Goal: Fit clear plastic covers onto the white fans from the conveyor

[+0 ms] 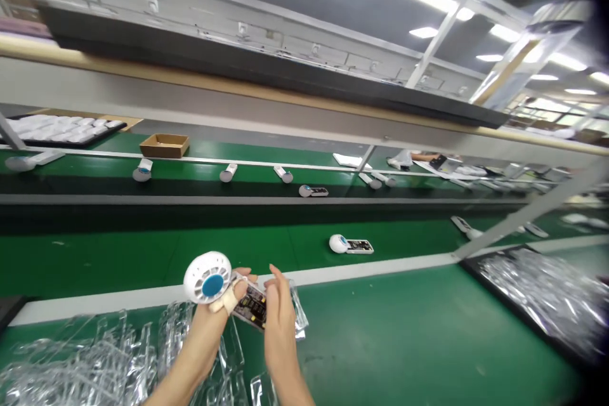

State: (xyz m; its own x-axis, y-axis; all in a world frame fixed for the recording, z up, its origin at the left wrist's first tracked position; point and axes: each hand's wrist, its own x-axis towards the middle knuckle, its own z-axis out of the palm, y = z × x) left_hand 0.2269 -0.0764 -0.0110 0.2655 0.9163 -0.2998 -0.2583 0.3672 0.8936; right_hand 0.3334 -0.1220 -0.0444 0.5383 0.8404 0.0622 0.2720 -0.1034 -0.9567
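Observation:
A white device (251, 306) with a round vented head, a blue disc and an exposed circuit board is held above the bench. My left hand (221, 311) is wrapped round its neck, just below the round head, with pale tape on a finger. At the board end, my right hand (280, 311) presses against the device's side, its fingers partly hidden behind. A clear plastic piece (299, 314) shows just beyond my right hand. Many clear plastic pieces (90, 361) lie heaped on the green bench at the lower left, below my left hand.
A similar device (352, 245) lies on the green belt (266, 241) ahead. More devices rest on the farther belt. A black tray (516, 323) of clear plastic pieces is at right. A small cardboard box (164, 146) stands at back left. A slanted metal post (528, 212) rises at right.

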